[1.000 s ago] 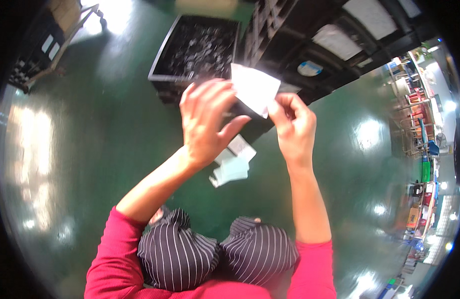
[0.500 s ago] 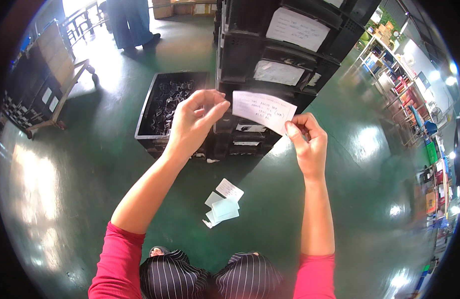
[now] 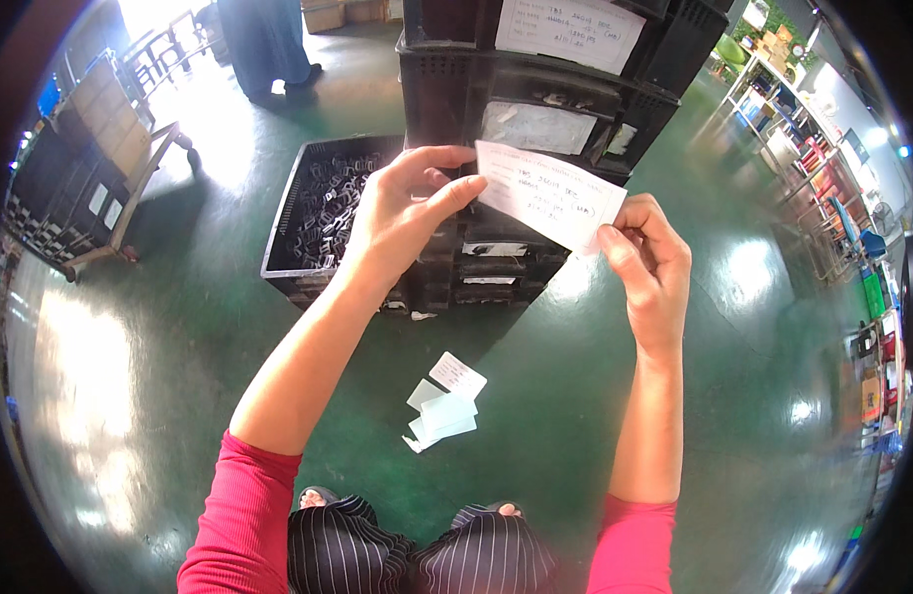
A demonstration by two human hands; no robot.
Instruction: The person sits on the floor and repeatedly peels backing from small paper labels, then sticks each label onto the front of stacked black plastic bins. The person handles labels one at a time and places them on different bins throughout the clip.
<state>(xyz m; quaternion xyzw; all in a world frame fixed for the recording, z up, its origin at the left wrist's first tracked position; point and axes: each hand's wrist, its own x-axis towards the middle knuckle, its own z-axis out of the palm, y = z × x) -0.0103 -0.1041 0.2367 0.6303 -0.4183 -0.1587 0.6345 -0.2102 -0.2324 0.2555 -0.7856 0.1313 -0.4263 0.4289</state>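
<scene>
A white paper label card [image 3: 550, 193] with handwriting is held up, tilted, before the stack of black crates. My right hand [image 3: 654, 262] pinches its lower right corner between thumb and fingers. At the card's left edge is my left hand [image 3: 402, 203], its thumb over the edge and its fingertips partly behind it. Behind the card, the black crates [image 3: 441, 94] carry paper labels on their fronts, such as a white label [image 3: 537, 127]. Several loose paper cards [image 3: 444, 414] lie overlapping on the floor below my hands.
Left of the stack stands an open black crate [image 3: 283, 223] full of small dark metal-looking parts. A loaded trolley [image 3: 110, 223] is at the far left. Another person's legs [image 3: 258, 49] show at the back. Shelving [image 3: 808, 148] lines the right side, and the floor [image 3: 535, 436] is green.
The card and my right hand have moved right. My left hand has come to the card's left edge, from which it was apart. The view has shifted closer to the crates.
</scene>
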